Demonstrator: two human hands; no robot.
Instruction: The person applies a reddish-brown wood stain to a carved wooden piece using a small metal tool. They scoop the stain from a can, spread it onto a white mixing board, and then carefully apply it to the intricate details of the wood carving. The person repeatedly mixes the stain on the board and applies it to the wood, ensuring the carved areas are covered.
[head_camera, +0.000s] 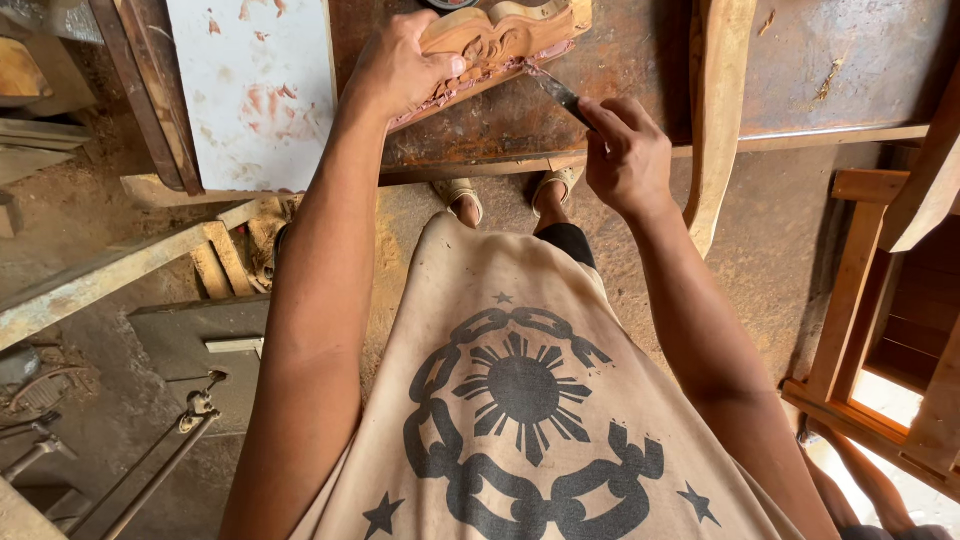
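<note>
A carved wooden piece (500, 38) with scrollwork lies on the brown workbench (800, 70) at the top centre; reddish filler shows along its near edge. My left hand (400, 68) rests on its left end and grips it. My right hand (625, 155) pinches the handle of a small putty knife (555, 90), whose blade tip touches the piece's near edge.
A curved wooden chair leg (715, 110) lies across the bench to the right. A white board (255, 90) smeared with red leans at the left. A wooden chair frame (880, 310) stands at the right. Metal bars (150, 470) and scrap lie on the dusty floor at left.
</note>
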